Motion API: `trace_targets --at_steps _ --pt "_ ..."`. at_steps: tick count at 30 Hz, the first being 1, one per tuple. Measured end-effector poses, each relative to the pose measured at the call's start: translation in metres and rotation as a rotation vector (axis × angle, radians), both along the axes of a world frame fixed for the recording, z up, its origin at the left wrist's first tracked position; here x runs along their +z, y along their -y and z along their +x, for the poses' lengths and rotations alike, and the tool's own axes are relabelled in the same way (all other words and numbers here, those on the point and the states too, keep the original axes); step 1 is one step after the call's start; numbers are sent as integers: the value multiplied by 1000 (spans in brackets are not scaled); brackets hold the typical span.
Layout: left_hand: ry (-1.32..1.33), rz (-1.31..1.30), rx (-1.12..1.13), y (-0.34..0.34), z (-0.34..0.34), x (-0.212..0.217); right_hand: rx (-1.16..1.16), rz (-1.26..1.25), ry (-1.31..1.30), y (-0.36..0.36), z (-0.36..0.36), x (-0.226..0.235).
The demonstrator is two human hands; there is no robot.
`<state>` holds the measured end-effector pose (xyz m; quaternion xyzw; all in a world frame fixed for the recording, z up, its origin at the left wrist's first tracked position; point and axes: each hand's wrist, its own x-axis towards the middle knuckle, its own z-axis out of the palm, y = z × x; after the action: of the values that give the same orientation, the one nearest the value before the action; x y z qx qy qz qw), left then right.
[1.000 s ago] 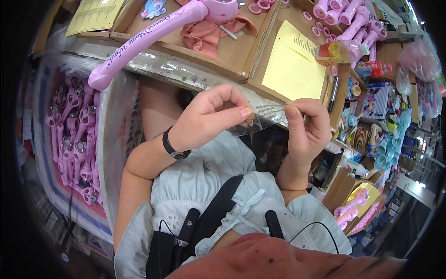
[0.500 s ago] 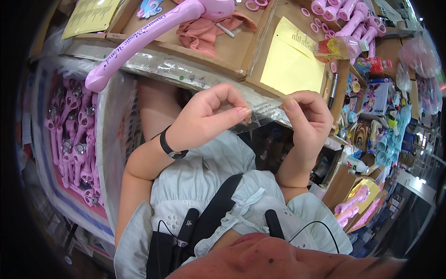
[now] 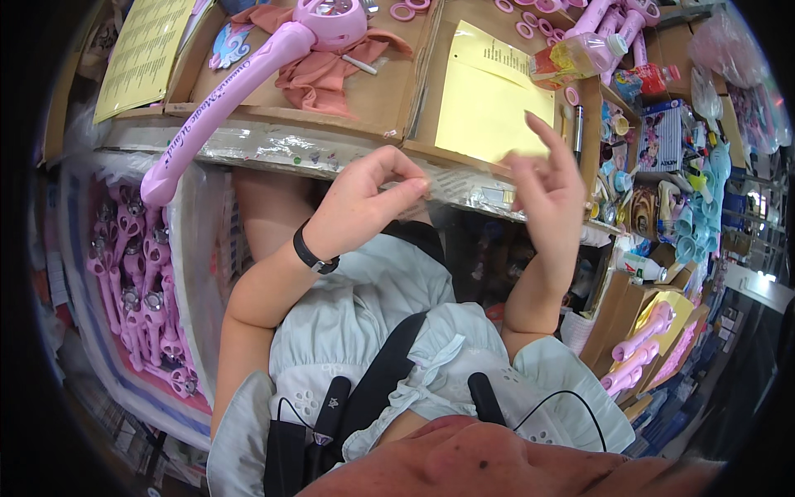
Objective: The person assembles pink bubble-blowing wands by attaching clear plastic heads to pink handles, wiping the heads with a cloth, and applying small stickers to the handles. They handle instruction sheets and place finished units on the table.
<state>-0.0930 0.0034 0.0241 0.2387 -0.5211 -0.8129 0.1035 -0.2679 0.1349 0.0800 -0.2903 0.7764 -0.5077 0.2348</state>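
Pinching a small clear plastic bag (image 3: 447, 185) between thumb and bent fingers (image 3: 406, 168) of the left hand (image 3: 354, 199), just in front of the shiny, taped front edge of the worktop (image 3: 273, 151). Cannot read the blurred print on the film, nor tell its right end from the shiny edge behind. Holding the right hand (image 3: 548, 192) up near the bag, to its right, index finger raised and fingers released, partly blurred. Wearing a black wristband (image 3: 310, 253) on the left wrist. Facing cardboard trays (image 3: 393, 87) on the worktop, with a salmon cloth (image 3: 315, 87), a yellow sheet (image 3: 484, 103), pink rings (image 3: 525, 31) and a clear bottle (image 3: 571, 65) lying there. Also facing, farther left, a large pink wand (image 3: 224, 103) slanting across the cloth and out over the front edge, near a plastic-lined box (image 3: 199, 273) of smaller pink wands (image 3: 137, 311).
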Motion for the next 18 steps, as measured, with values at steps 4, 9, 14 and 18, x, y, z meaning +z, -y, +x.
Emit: trace_targets --at_steps 4,9,14,18 --pt "-2 98 87 9 2 -3 -143 -188 -142 -18 -25 -9" --pt "-8 118 84 14 1 -4 203 -37 -790 -52 -17 -51" --pt "-3 127 72 14 -2 -3 405 310 -1016 -73 -22 -94" --pt "-2 119 76 15 -3 -3 411 298 -1023 -90 -32 -112"
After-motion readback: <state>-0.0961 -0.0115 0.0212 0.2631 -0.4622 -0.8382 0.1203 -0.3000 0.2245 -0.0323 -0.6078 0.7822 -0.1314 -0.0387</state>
